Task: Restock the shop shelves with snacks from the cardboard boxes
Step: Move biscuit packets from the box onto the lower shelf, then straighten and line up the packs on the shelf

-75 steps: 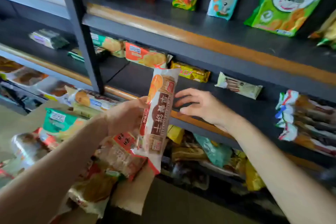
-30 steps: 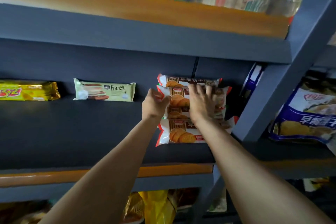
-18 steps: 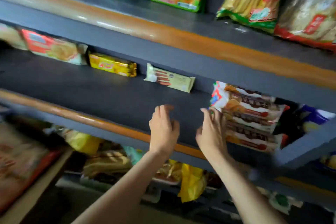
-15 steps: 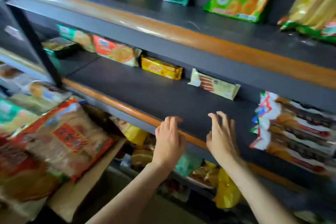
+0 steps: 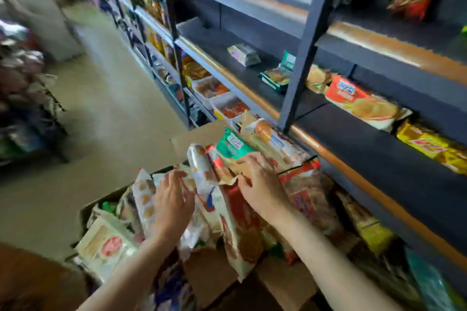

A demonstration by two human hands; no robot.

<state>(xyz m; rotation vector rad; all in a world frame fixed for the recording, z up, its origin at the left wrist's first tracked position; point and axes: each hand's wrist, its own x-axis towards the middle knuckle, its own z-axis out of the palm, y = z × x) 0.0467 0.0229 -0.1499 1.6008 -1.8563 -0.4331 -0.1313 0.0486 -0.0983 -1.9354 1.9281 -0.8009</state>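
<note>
Both hands (image 5: 174,199) now touch boxed snack packets (image 5: 207,184).

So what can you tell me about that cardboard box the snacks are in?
The cardboard box is plain brown, open at the top with its flaps folded outward. It sits low beside the dark shelving, crammed with upright snack packets. The left hand and right hand rest on the packets, not the box.

Brown cardboard box (image 5: 217,275), teal-topped snack packet (image 5: 231,145), red-and-white biscuit wrapper (image 5: 237,214), dark grey metal shelf (image 5: 379,156) with orange-brown front edge, yellow foil packet (image 5: 429,145), beige floor (image 5: 106,108)
</note>
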